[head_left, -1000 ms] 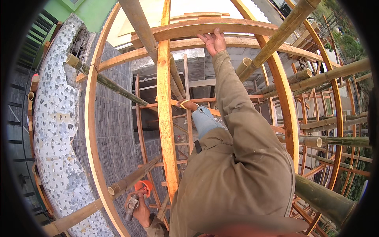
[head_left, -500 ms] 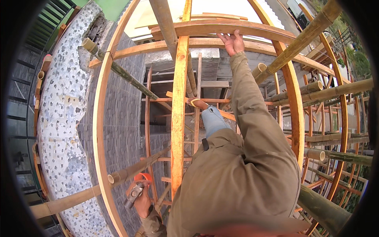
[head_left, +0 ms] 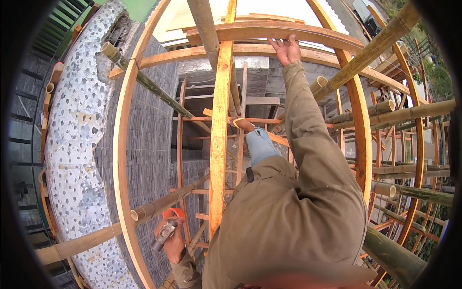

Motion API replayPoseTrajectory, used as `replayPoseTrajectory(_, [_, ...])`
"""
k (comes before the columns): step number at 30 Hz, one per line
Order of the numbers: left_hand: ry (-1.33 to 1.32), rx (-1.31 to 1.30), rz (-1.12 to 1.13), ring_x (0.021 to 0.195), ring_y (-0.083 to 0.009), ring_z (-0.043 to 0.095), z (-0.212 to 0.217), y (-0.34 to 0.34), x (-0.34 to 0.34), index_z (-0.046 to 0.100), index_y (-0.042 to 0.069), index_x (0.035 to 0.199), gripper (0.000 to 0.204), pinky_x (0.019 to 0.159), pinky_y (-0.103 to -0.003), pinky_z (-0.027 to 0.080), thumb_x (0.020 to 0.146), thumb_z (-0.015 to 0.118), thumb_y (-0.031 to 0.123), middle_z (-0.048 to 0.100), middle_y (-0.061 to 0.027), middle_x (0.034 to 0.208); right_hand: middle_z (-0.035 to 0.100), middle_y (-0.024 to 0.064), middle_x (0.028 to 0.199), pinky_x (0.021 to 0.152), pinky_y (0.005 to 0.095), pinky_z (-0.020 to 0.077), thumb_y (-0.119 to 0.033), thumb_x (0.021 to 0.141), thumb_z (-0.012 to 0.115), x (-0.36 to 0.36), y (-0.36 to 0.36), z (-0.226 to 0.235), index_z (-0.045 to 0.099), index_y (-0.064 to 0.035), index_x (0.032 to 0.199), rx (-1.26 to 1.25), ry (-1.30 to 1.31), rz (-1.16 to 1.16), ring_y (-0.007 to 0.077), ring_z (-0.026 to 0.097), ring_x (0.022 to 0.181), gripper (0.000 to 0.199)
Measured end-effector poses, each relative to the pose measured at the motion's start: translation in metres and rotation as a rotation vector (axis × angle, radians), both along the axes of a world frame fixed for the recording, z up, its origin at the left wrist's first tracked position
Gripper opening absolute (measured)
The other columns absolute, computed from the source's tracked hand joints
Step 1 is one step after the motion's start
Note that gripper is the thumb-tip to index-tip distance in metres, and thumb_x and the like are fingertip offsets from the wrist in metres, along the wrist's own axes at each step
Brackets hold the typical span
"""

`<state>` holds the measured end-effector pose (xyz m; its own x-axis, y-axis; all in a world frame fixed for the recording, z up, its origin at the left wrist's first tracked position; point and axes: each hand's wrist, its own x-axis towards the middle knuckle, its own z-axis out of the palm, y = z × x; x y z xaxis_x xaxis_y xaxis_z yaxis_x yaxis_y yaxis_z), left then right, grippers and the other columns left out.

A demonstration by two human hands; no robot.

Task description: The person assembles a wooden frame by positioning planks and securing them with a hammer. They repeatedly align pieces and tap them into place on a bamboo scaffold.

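At the far left stands a curved wall faced with pale pebbled stone [head_left: 72, 159], and inside it rises a curved orange-brown wooden rib [head_left: 120, 159] of the round timber frame. A greenish bamboo scaffold pole [head_left: 159, 204] slants across the lower left. Just below its cut end, the person's left hand [head_left: 174, 245] is clenched around the handle of a steel-headed hammer with an orange grip [head_left: 163, 233], fingers wrapped tight, the head pointing left and down. A straight upright orange wooden post [head_left: 219, 139] stands in the middle. To its right the olive sleeve runs up to the right hand [head_left: 287, 49], whose fingers are hooked over the edge of the curved wooden top ring [head_left: 288, 33], thumb apart. Further right more bamboo poles [head_left: 404, 113] cross the frame.

The person appears to be high on open framing, so a slip of the hand on the ring could mean a fall. The hammer hangs low over open space; a loosened grip would likely drop it through the gaps.
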<state>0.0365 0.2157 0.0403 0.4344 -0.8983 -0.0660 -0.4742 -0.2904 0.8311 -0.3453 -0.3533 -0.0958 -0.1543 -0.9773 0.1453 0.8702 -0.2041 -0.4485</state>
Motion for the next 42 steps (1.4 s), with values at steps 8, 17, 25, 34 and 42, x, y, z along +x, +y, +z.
replayPoseTrajectory(8, [-0.029,0.02,-0.009,0.074,-0.0165,0.067,-0.01,-0.003,0.002,0.06,0.0,0.094,0.019,0.068,-0.03,0.053,0.1,0.063,0.017,0.07,-0.0103,0.084,0.028,0.0244,0.151,0.111,0.0734,0.0371,-0.027,0.107,0.046,-0.001,0.002,0.002,0.021,-0.012,0.148,-0.004,0.014,-0.012,0.0516,0.03,0.141,0.05])
replayPoseTrajectory(17, [-0.048,0.026,-0.028,0.071,-0.0152,0.065,-0.01,-0.007,-0.002,0.061,0.0,0.092,0.02,0.065,-0.029,0.052,0.101,0.062,0.018,0.069,-0.0095,0.084,0.027,0.022,0.153,0.11,0.0736,0.0369,-0.025,0.107,0.045,-0.003,0.0,0.002,0.023,-0.0131,0.147,-0.015,-0.018,0.014,0.0512,0.03,0.141,0.047])
replayPoseTrajectory(25, [0.003,0.056,-0.024,0.07,-0.0145,0.064,-0.003,-0.014,-0.01,0.06,0.001,0.092,0.021,0.065,-0.029,0.051,0.1,0.063,0.019,0.069,-0.0095,0.083,0.033,0.0203,0.151,0.113,0.0714,0.0357,-0.025,0.108,0.041,0.001,0.007,0.008,0.027,-0.0099,0.143,0.034,-0.003,-0.011,0.0489,0.032,0.142,0.04])
replayPoseTrajectory(34, [-0.037,0.062,-0.016,0.07,-0.0146,0.064,-0.002,-0.017,-0.015,0.061,0.0,0.09,0.023,0.066,-0.029,0.051,0.099,0.064,0.021,0.069,-0.0096,0.082,0.033,0.0221,0.15,0.111,0.0726,0.0368,-0.026,0.108,0.044,0.001,0.009,0.002,0.027,-0.0093,0.142,-0.006,-0.002,-0.031,0.0497,0.032,0.141,0.042])
replayPoseTrajectory(42, [-0.067,0.078,-0.046,0.07,-0.0143,0.063,-0.004,-0.019,-0.014,0.061,0.0,0.09,0.021,0.066,-0.029,0.05,0.1,0.064,0.019,0.069,-0.0088,0.083,0.032,0.0241,0.145,0.105,0.0749,0.0419,-0.023,0.106,0.049,-0.001,0.006,0.001,0.019,-0.0084,0.144,-0.024,-0.031,-0.031,0.0522,0.035,0.137,0.051])
